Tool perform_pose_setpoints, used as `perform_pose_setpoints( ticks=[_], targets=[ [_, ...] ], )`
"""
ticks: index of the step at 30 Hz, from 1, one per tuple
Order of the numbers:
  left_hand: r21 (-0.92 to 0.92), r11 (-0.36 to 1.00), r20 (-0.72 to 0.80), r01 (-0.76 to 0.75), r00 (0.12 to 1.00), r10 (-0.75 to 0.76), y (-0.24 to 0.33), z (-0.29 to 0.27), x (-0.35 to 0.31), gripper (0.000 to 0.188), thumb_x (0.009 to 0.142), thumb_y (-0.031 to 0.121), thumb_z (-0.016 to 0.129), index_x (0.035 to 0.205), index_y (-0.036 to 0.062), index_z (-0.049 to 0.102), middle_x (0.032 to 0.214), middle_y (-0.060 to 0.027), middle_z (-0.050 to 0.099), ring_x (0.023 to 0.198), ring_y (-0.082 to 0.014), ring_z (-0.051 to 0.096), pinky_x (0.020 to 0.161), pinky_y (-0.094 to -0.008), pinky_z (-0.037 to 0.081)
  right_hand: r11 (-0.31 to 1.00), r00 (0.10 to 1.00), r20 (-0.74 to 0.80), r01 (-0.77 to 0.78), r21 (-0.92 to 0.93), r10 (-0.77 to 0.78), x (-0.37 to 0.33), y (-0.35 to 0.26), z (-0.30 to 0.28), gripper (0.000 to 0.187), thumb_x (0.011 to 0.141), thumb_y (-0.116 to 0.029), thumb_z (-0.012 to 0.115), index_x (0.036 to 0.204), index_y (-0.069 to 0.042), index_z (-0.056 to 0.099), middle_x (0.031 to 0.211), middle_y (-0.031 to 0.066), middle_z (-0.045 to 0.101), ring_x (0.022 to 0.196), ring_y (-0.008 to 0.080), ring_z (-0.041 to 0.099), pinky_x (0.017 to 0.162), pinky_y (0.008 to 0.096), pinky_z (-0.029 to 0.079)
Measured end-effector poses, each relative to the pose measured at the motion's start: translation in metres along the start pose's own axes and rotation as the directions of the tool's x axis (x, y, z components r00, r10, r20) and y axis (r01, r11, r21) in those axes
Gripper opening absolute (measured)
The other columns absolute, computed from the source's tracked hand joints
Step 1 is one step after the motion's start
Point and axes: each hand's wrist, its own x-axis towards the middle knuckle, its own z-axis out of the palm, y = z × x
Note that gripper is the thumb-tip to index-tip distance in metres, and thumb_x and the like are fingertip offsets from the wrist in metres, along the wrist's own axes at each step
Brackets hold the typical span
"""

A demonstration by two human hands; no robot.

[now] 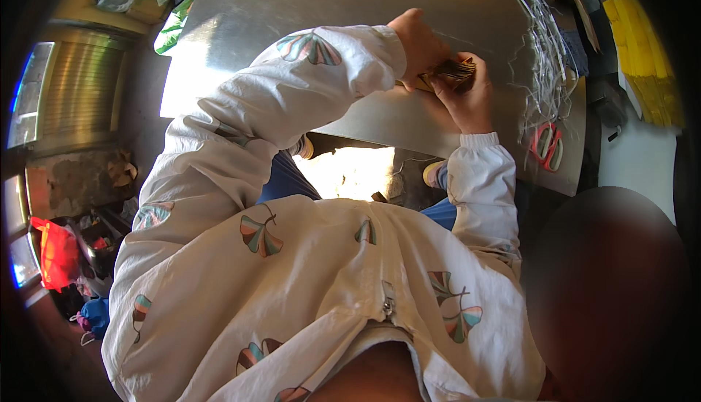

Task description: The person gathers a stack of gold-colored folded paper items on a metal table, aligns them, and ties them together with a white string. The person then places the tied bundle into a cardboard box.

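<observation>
A stack of thin dark cards with gold edges (458,71) is held over the near part of a metal table. My right hand (475,99) is closed around it from the right, with the thumb along its near side and fingers behind. From the left, my left hand (423,46) bends over the other end of the stack. Its fingers are curled and partly hidden; a bit of gold edge shows beneath them. The print on the cards is too small to make out.
The metal table (350,8) spans the top. At its right lie a bundle of white strings (544,51) and red-handled scissors (546,146). Farther right are yellow strips (642,59). A blurred dark round shape (606,292) fills the lower right. A red bag (57,256) sits far left.
</observation>
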Motion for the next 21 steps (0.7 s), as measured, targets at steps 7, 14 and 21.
perform_pose_setpoints(
  ticks=[7, 14, 21],
  targets=[
    [-0.693, 0.710, -0.344, -0.123, 0.922, -0.176, -0.042, 0.047, -0.035, 0.102, 0.060, 0.022, 0.082, 0.143, 0.0101, 0.024, 0.127, -0.0190, 0.051, 0.122, -0.0331, 0.048, 0.107, -0.0400, 0.035, 0.997, 0.999, -0.003, 0.041, -0.067, -0.042, 0.000, -0.001, -0.001, 0.047, 0.069, -0.008, 0.079, 0.108, -0.003, 0.052, 0.095, 0.0088, 0.061, 0.083, 0.0167, 0.061, 0.076, 0.0306, 0.051],
    [-0.784, 0.493, -0.539, -0.378, 0.808, -0.236, -0.023, 0.105, -0.015, 0.094, 0.061, 0.017, 0.088, 0.135, 0.0032, 0.031, 0.118, -0.0140, 0.054, 0.102, -0.0232, 0.058, 0.085, -0.0337, 0.050, 0.998, 0.998, 0.064, 0.000, -0.062, 0.004, 0.001, -0.009, -0.006, 0.044, 0.072, -0.007, 0.076, 0.108, -0.003, 0.052, 0.094, 0.0086, 0.060, 0.084, 0.0161, 0.060, 0.077, 0.0301, 0.050],
    [-0.890, 0.394, -0.381, -0.228, 0.848, -0.369, -0.016, 0.103, -0.015, 0.062, 0.056, 0.034, 0.089, 0.097, 0.0032, 0.055, 0.092, -0.0136, 0.064, 0.090, -0.0326, 0.062, 0.080, -0.0366, 0.050, 0.982, 0.990, 0.100, -0.113, 0.148, 0.099, -0.003, -0.010, -0.005, 0.049, 0.074, -0.005, 0.073, 0.116, -0.001, 0.047, 0.105, 0.0090, 0.057, 0.091, 0.0151, 0.057, 0.084, 0.0299, 0.049]
  ],
)
